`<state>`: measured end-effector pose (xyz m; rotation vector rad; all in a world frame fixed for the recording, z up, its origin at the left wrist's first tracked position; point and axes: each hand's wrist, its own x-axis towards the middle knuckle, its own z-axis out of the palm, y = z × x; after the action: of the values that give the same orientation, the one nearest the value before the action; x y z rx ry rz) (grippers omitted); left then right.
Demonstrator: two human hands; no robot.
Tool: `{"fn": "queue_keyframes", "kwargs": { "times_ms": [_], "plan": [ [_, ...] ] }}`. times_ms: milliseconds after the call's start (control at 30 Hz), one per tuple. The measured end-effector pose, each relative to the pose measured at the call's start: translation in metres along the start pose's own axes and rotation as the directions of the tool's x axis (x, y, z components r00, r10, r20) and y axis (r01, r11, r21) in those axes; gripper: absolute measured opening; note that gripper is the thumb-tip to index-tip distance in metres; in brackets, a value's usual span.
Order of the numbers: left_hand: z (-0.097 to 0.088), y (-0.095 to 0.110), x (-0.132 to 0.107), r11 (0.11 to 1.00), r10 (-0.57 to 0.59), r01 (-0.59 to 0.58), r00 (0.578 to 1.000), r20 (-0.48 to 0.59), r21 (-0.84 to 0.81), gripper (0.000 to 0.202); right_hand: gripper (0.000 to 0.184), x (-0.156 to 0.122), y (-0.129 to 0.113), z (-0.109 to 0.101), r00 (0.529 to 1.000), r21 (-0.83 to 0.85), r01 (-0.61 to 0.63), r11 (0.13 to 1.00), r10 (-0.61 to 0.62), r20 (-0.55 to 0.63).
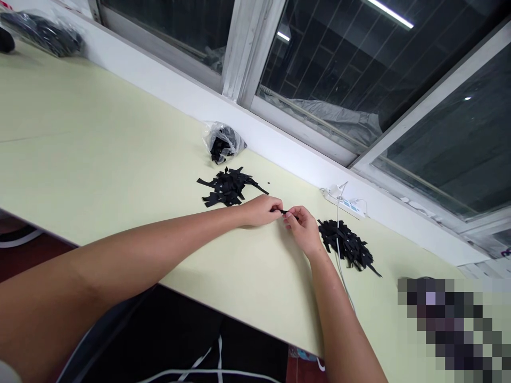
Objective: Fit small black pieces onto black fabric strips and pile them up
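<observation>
Above the pale table, my left hand and my right hand are close together, each with closed fingers on one black fabric strip. A short piece of the strip shows between them; the rest is hidden by the fingers. Just beyond my left hand lies a loose pile of black strips. To the right of my right hand is a second pile of black strips, with a thin cable running over it.
A clear plastic bag of black pieces stands near the wall. A white power strip with a white cable lies at the right. Another bag of dark items sits far left. The table edge is nearest my body.
</observation>
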<state>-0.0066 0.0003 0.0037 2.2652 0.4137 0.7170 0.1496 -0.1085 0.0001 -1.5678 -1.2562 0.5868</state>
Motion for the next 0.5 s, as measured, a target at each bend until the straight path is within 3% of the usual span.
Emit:
{"fn": "queue_keyframes", "kwargs": {
  "times_ms": [167,367,500],
  "plan": [
    [0.001,-0.003,0.001,0.999,-0.01,0.009,1.0,0.017,0.042,0.02,0.043,0.0,-0.002,0.0,0.998,0.113,-0.064,0.992,0.067,-0.021],
    [-0.005,-0.004,0.002,0.964,0.161,-0.155,0.987,-0.009,0.214,0.02,0.045,-0.002,-0.01,-0.003,0.983,0.253,-0.17,0.953,0.182,-0.025],
    [-0.008,-0.005,0.003,0.948,0.154,-0.149,0.988,0.006,0.28,0.023,0.046,-0.005,-0.016,-0.006,0.963,0.318,-0.248,0.915,0.268,-0.019]
  ]
}}
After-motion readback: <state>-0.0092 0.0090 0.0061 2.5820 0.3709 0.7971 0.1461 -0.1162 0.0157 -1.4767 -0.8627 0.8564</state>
